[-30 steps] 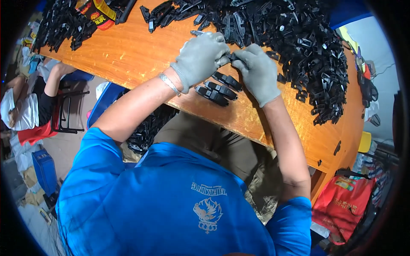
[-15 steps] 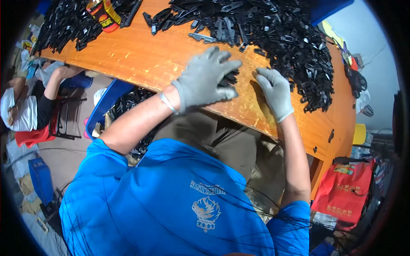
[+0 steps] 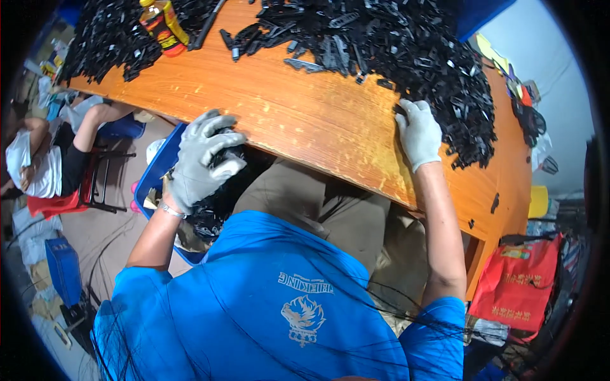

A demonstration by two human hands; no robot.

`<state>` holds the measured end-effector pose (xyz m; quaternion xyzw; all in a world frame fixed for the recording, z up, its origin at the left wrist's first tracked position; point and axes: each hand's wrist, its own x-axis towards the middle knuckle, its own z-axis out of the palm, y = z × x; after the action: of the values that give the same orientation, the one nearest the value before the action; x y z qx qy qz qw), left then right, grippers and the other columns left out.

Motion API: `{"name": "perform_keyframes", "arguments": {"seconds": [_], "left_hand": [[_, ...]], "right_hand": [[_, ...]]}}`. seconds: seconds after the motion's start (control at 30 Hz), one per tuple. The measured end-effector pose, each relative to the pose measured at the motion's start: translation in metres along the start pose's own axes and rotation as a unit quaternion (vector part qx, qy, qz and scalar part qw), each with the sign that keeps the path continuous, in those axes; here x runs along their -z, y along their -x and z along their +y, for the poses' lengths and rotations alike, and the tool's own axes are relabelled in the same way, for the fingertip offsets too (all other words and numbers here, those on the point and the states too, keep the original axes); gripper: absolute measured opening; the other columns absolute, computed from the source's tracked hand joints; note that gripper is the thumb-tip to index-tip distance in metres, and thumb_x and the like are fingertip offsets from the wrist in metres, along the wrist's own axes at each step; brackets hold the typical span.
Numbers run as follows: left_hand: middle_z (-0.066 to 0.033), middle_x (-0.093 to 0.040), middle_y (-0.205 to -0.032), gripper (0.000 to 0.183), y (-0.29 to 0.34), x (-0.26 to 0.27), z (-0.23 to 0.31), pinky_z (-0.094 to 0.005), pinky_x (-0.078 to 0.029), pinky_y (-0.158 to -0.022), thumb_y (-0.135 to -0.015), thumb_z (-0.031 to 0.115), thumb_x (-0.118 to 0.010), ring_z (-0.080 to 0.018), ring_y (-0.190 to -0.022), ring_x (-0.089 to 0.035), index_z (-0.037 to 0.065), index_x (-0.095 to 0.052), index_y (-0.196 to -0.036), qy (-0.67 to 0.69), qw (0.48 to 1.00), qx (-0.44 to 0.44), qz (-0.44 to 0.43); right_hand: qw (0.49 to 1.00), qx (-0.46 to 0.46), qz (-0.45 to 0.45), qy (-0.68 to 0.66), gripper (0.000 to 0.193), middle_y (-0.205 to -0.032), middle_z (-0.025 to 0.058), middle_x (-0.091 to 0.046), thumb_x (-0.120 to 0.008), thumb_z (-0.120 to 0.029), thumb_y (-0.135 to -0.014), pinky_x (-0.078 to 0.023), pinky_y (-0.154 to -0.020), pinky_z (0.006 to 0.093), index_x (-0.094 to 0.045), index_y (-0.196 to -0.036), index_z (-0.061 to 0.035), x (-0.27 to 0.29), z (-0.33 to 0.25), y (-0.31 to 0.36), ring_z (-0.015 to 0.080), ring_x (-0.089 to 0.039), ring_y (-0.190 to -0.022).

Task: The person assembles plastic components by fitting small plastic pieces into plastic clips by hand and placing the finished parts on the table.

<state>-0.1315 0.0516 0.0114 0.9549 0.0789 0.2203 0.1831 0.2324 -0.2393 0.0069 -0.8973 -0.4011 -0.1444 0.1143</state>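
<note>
My left hand (image 3: pixel 206 159), in a grey work glove, is over a blue bin (image 3: pixel 155 166) beside the table's front edge. Its fingers curl around a few black plastic pieces (image 3: pixel 229 153), partly hidden by the glove. My right hand (image 3: pixel 420 134), gloved alike, rests on the wooden table (image 3: pixel 305 117) at the near edge of a large heap of black plastic parts (image 3: pixel 438 57). Its fingers are bent, with thumb and fingertips close together; a small dark spot shows between them, too small to name. More black parts and dark plastic film (image 3: pixel 210 219) lie in the bin.
A drink bottle (image 3: pixel 165 26) stands by another black heap (image 3: pixel 108 44) at the far left. A person (image 3: pixel 47 152) sits on a red stool at the left. A red bag (image 3: pixel 518 282) is at the right, below the table's end.
My left hand has moved left and nearer, from above the table to over the blue bin, carrying black pieces. My right hand has shifted slightly right, staying by the heap.
</note>
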Motion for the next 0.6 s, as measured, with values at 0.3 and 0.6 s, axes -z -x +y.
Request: {"name": "perform_keyframes", "arguments": {"seconds": [0.3, 0.6], "left_hand": [[-0.0134, -0.072, -0.128, 0.034, -0.105, -0.041, -0.015, -0.048, -0.052, -0.106, -0.095, 0.019, -0.075, -0.0352, -0.125, -0.065, 0.01, -0.073, -0.127, -0.035, 0.996, -0.032, 0.076], [-0.0086, -0.072, -0.122, 0.032, -0.183, -0.094, -0.019, -0.0473, -0.054, -0.1, -0.097, 0.018, -0.073, -0.0331, -0.118, -0.066, 0.015, -0.071, -0.129, -0.138, 0.99, -0.036, -0.003]], "right_hand": [[0.999, 0.04, -0.019, -0.001, 0.022, -0.111, 0.0135, -0.07, -0.079, -0.02, -0.094, -0.061, -0.078, 0.0466, -0.074, -0.113, -0.0107, -0.005, -0.016, -0.006, 0.0361, -0.074, -0.091], [0.991, 0.076, -0.064, -0.093, 0.021, -0.11, 0.0131, -0.071, -0.075, -0.023, -0.099, -0.06, -0.077, 0.0465, -0.07, -0.117, -0.0146, -0.004, -0.07, 0.011, 0.0358, -0.074, -0.092]]}}
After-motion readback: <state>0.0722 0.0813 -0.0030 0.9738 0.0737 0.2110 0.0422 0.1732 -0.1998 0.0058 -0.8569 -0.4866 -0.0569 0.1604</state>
